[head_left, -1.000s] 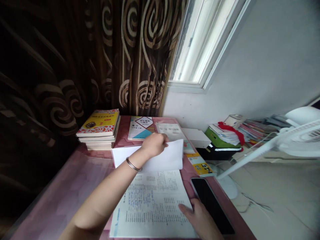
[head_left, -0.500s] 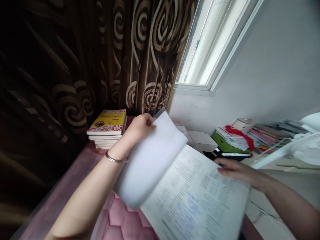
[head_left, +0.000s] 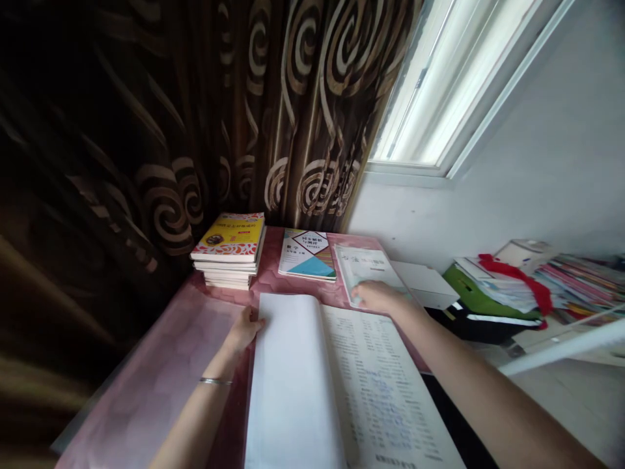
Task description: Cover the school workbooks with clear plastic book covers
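An open workbook (head_left: 342, 378) lies flat on the pink table (head_left: 161, 371), blank page on the left, printed page with blue handwriting on the right. My left hand (head_left: 245, 329), a thin bracelet on its wrist, rests with fingers flat against the book's left edge. My right hand (head_left: 378, 298) lies palm down with fingers stretched at the book's top right corner, touching a pale booklet (head_left: 367, 268) behind it. Neither hand holds anything.
A stack of books with a yellow cover (head_left: 229, 251) stands at the back left, a white and teal book (head_left: 307, 254) beside it. A white box (head_left: 424, 283), a green case (head_left: 471, 296) and piled papers (head_left: 517, 283) sit to the right. A dark patterned curtain (head_left: 195, 111) hangs behind.
The workbook, lifted and turned half a second ago, now lies flat lengthwise. My left hand let go of the page and dropped to the book's left edge; my right hand moved to its far corner.
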The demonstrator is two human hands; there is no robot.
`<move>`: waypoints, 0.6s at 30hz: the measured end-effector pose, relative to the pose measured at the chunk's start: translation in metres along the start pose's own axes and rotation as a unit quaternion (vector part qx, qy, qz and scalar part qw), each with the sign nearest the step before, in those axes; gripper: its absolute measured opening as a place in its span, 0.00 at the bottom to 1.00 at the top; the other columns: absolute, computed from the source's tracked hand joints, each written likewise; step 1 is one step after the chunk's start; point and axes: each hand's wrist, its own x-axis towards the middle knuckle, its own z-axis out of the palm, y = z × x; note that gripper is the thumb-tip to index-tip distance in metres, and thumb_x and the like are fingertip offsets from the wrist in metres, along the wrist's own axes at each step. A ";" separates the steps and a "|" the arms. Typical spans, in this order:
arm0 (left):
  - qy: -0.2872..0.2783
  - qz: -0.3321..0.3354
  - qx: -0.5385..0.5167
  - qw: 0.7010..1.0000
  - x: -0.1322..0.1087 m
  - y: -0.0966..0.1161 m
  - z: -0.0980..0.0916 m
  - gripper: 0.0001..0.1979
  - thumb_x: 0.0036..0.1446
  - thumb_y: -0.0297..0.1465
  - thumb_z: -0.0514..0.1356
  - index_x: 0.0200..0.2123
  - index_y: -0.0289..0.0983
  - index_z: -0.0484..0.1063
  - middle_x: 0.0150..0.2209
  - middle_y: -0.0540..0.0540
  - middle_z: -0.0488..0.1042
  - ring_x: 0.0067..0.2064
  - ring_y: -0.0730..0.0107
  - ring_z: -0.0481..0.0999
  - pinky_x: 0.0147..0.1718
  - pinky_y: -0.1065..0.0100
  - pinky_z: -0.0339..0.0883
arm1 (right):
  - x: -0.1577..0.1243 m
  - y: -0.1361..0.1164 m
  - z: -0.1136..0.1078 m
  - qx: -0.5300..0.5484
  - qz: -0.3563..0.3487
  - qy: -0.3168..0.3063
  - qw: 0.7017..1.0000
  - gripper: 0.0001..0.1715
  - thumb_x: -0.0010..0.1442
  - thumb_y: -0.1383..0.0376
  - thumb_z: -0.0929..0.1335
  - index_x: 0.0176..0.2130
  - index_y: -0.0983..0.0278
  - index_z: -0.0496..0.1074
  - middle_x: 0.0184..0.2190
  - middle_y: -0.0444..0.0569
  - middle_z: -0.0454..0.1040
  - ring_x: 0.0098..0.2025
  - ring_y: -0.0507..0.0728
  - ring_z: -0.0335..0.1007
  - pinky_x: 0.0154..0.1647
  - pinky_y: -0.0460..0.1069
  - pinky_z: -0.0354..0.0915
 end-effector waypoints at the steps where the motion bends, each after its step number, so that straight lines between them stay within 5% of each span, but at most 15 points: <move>1: 0.001 0.010 -0.009 1.000 0.003 -0.002 0.000 0.13 0.37 0.30 0.63 0.27 0.36 0.63 0.22 0.55 0.66 0.24 0.76 0.65 0.23 0.73 0.56 | 0.004 -0.012 0.010 0.018 -0.013 0.004 1.000 0.05 0.47 0.64 0.71 0.30 0.58 0.78 0.32 0.48 0.79 0.36 0.58 0.75 0.37 0.48 0.67; 5: -0.013 0.022 -0.065 0.998 0.009 -0.005 0.001 0.13 0.36 0.31 0.63 0.27 0.36 0.64 0.22 0.54 0.68 0.25 0.73 0.68 0.24 0.72 0.59 | 0.014 -0.061 0.046 0.136 -0.109 0.085 0.981 0.16 0.57 0.65 0.66 0.46 0.59 0.74 0.47 0.51 0.76 0.47 0.58 0.72 0.49 0.52 0.65; 9: -0.036 0.016 -0.135 0.990 0.005 -0.001 0.004 0.14 0.37 0.31 0.62 0.30 0.36 0.65 0.26 0.51 0.73 0.27 0.71 0.72 0.27 0.70 0.63 | 0.022 -0.088 0.065 0.146 -0.097 0.124 0.977 0.10 0.56 0.66 0.67 0.39 0.59 0.76 0.40 0.50 0.77 0.46 0.59 0.70 0.52 0.55 0.62; 18: -0.018 0.003 -0.130 0.991 0.002 0.002 0.015 0.13 0.44 0.33 0.62 0.36 0.36 0.68 0.33 0.46 0.77 0.36 0.63 0.76 0.36 0.66 0.68 | 0.046 -0.073 0.076 0.248 -0.003 0.037 0.968 0.07 0.52 0.62 0.67 0.29 0.63 0.71 0.25 0.44 0.73 0.28 0.52 0.67 0.31 0.46 0.61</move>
